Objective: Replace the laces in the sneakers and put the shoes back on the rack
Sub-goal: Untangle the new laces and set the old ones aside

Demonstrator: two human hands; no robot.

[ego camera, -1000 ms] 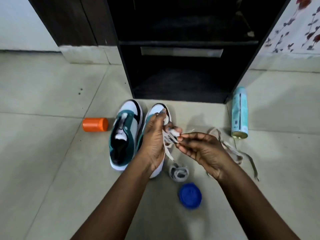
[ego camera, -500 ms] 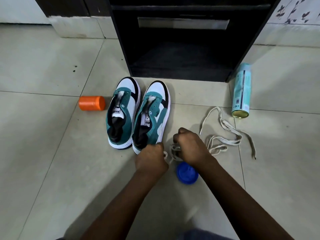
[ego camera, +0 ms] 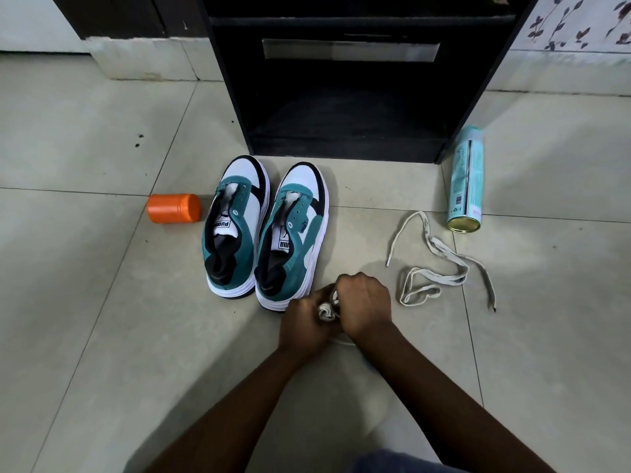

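Two teal, white and black sneakers stand side by side on the tiled floor, toes toward the rack: the left sneaker (ego camera: 234, 230) and the right sneaker (ego camera: 293, 237), both with bare eyelets. Just behind the right sneaker's heel, my left hand (ego camera: 305, 324) and my right hand (ego camera: 363, 307) are closed together on a bundled white lace (ego camera: 326, 310). A loose off-white lace (ego camera: 433, 264) lies spread on the floor to the right. The black shoe rack (ego camera: 348, 97) stands open at the back.
An orange capped jar (ego camera: 173, 208) lies left of the sneakers. A pale green spray can (ego camera: 467, 180) lies on its side by the rack's right foot. A floral-patterned surface (ego camera: 580, 22) is at the far right. My forearms hide the blue lid.
My hands left the right sneaker's eyelets and came down behind its heel onto the bundled lace. The view tilted down, and my right arm now covers the blue lid.
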